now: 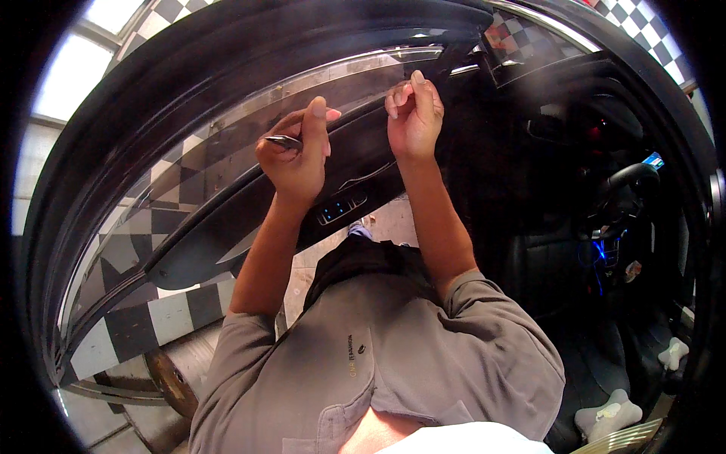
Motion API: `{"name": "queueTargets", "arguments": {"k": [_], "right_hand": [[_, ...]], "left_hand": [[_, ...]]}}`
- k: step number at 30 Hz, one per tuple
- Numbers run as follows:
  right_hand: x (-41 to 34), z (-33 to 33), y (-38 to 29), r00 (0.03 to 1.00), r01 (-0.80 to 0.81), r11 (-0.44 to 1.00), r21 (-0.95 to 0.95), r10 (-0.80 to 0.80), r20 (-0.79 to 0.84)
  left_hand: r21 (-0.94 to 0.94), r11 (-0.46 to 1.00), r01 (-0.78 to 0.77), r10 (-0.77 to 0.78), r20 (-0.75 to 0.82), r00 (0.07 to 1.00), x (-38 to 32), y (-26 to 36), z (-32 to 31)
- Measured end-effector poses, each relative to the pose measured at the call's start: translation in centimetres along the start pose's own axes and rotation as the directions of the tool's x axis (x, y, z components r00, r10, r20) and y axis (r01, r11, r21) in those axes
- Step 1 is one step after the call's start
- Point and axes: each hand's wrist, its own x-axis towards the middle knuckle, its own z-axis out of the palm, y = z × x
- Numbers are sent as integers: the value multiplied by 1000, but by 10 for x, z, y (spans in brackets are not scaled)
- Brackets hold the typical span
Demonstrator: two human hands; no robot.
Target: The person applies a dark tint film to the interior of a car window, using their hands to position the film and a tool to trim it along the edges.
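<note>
My left hand (298,150) is raised before the window glass (238,122) of a car door, thumb up, fingers curled round a slim, shiny metal tool (283,141) whose exact kind I cannot tell. To its right my right hand (417,116) is held up with its thumb and fingertips pinched near the glass. A thin, transparent edge may lie at those fingertips, but whether they grip anything cannot be made out. Below both hands runs the dark door panel (198,255), with lit window switches (338,210) beside my left wrist.
On the right lies the dark car interior, with a steering wheel (635,173), black seats (539,267) and a bone-shaped cushion (610,417). The door frame (142,85) arches over the top and left. At lower left, a brown round object (170,377) stands on the floor.
</note>
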Motion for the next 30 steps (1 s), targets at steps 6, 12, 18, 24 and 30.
{"name": "queueTargets", "arguments": {"k": [6,12,18,24,30], "right_hand": [[-2,-2,0,1000,-1,1000,0,1,-21],[-5,-1,2,999,1,1000,-5,-1,-40],[-5,-4,5,999,-3,1000,-21,2,-40],[-6,-6,6,999,-10,1000,-22,9,-50],[-7,-8,8,1000,-24,999,-23,24,-8]], "left_hand": [[23,1000,-7,7,1,1000,-1,2,2],[85,996,-27,27,-1,1000,-2,-1,-3],[57,998,-26,25,12,1000,-1,-3,-7],[63,998,-19,17,28,999,-2,-3,-9],[38,999,8,-9,23,1000,-2,-3,-9]]}}
